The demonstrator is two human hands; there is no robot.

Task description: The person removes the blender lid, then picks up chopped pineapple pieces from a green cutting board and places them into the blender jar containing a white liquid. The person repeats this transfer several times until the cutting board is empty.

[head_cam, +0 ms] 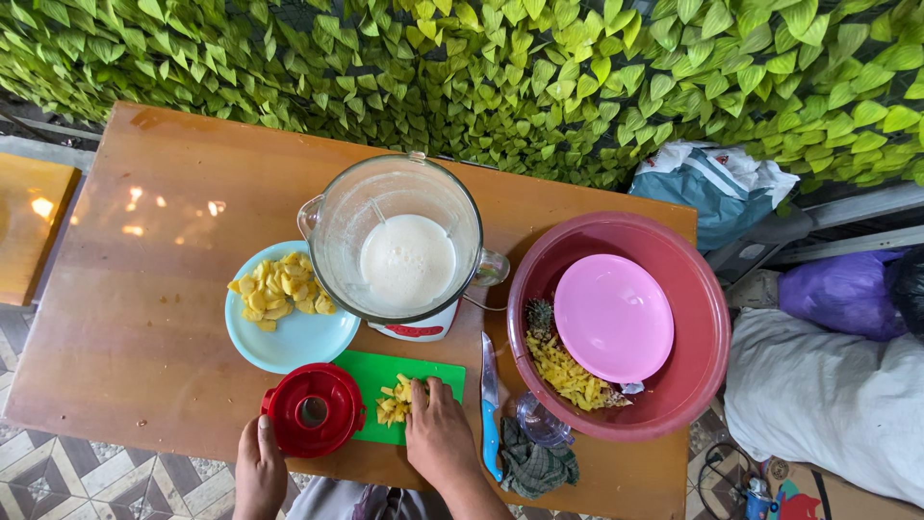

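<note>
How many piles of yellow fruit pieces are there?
3: one on the blue plate, one on the green board by the right hand, one in the red basin.

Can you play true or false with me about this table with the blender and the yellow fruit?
1. The blender jug holds white liquid. True.
2. The knife is in the right hand. False: it lies on the table beside that hand.
3. The pink plate sits in the red basin. True.
4. The left hand holds the red lid. False: it rests at the table edge, just below the lid.
</note>
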